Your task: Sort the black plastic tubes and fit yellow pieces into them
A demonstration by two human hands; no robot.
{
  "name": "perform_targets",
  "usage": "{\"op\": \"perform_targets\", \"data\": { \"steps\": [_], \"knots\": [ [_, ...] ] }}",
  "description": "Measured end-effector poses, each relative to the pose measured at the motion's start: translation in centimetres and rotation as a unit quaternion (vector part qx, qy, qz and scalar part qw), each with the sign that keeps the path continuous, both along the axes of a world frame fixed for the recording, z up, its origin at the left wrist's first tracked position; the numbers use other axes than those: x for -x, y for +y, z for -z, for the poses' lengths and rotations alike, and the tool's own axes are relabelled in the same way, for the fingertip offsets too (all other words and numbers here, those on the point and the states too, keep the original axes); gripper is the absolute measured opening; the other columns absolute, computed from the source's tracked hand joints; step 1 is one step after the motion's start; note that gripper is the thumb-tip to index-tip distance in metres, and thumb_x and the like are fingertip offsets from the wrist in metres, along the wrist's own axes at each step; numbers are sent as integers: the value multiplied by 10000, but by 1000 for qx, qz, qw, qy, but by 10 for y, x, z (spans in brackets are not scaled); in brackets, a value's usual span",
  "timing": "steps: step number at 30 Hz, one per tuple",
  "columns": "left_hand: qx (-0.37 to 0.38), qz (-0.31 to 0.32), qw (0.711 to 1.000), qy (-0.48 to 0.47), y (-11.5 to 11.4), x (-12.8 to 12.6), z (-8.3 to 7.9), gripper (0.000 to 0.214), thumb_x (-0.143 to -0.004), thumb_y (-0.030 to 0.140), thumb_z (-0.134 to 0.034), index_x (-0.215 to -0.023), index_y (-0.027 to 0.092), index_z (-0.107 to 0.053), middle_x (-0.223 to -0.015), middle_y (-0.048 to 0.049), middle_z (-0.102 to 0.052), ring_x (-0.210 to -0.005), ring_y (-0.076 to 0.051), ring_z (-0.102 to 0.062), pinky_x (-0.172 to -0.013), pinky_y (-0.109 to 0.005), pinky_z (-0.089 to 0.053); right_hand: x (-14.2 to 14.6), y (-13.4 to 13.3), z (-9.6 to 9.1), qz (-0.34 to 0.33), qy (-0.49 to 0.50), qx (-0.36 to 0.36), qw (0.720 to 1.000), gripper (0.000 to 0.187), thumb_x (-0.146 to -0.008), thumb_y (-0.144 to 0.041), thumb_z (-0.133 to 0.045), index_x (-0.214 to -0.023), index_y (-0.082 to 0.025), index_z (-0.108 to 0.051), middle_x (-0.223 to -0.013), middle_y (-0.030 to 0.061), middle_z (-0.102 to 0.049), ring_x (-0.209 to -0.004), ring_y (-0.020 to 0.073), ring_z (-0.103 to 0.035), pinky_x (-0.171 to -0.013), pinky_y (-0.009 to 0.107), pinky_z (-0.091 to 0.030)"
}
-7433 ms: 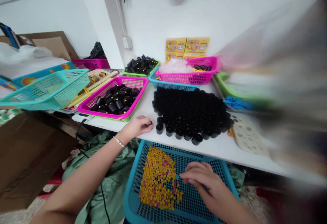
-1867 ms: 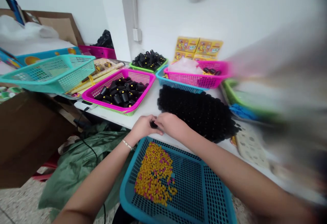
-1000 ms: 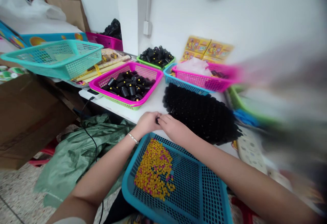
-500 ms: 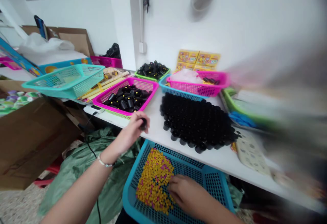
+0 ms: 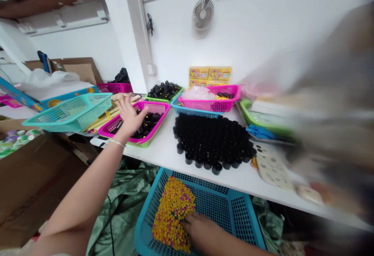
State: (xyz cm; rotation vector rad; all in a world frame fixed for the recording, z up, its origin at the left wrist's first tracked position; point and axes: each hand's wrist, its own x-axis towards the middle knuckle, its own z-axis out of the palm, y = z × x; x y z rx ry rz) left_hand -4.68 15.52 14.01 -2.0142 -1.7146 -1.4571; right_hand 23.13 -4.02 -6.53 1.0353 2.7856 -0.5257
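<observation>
My left hand (image 5: 128, 114) hovers over the pink basket (image 5: 160, 112) of finished black cylinders (image 5: 147, 125), fingers spread and empty. My right hand (image 5: 201, 237) rests low in the blue basket (image 5: 230, 213), its fingers curled into the heap of small yellow and pink caps (image 5: 173, 217); what they pinch is hidden. A dense block of upright black cylinders (image 5: 214, 141) stands on the white table (image 5: 163, 152) between the two hands.
A teal basket (image 5: 68, 112) overhangs the table's left end. Behind are a green basket of black parts (image 5: 163, 91), a pink basket on a blue one (image 5: 212, 98), yellow boxes (image 5: 209, 75) and a wall fan (image 5: 202, 13). A blurred shape covers the right side.
My left hand carried a black cylinder from the table edge up to the pink basket and now stands open over it. My right hand dropped back into the caps. The camera tilted up.
</observation>
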Motion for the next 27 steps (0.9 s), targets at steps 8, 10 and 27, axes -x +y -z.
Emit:
{"op": "perform_targets", "data": {
  "steps": [8, 10, 27],
  "knots": [
    [161, 241, 949, 123, -46, -83, 110, 335, -837, 302, -673, -1165, 259, -621, -1216, -101, -488, -1103, -273, -532, -1003, -482, -439, -2, 1, 4, -2, -49, -4, 999, 214, -826, -63, -523, -800, -139, -722, -856, 87, -712, -748, 200, -650, -576, 264, -394],
    [153, 226, 957, 95, -50, -89, 125, 279, -899, 281, -589, -1173, 229, -610, -1239, -114, -521, -1140, -278, -520, -1020, -497, -420, -1, 2, 7, 0, -42, -9, 999, 185, -826, -106, -550, -776, -145, -724, -845, 84, -716, -759, 214, -651, -592, 273, -405],
    [201, 208, 957, -5, -60, -49, 134, 397, -790, 451, -711, -1135, 256, -699, -1067, -53, -728, -976, -223, -670, -895, -346, -516, 30, 111, -147, 126, 291, -96, 943, 155, -878, -139, -573, -871, -171, -725, -829, 39, -679, -735, 135, -618, -714, 251, -478]
  ]
}}
